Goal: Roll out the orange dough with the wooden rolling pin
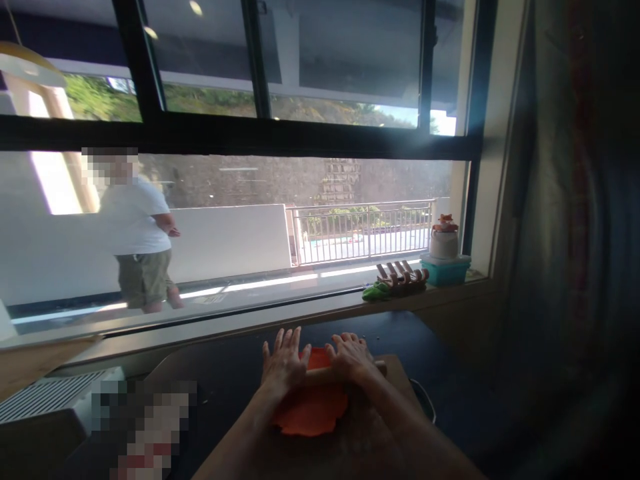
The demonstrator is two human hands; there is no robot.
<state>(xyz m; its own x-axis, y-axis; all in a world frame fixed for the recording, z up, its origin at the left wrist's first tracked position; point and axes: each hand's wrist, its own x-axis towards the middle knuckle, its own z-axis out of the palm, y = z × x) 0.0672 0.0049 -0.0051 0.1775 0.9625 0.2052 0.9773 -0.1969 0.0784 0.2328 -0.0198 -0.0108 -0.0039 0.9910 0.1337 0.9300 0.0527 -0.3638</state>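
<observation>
At lower centre of the frame, the left hand (286, 360) and right hand (351, 357) press palms-down on a rolling pin (318, 377), fingers stretched forward rather than wrapped round it, with the orange sheet (311, 415) under it on a brown board (403, 388). Uneven pressure between the palms could thin one side or split the ragged near edge — sticking could lift it too. The dark tabletop (220, 373) leaves room leftward, while a thin loop (426, 400) sits close by the board's right edge.
</observation>
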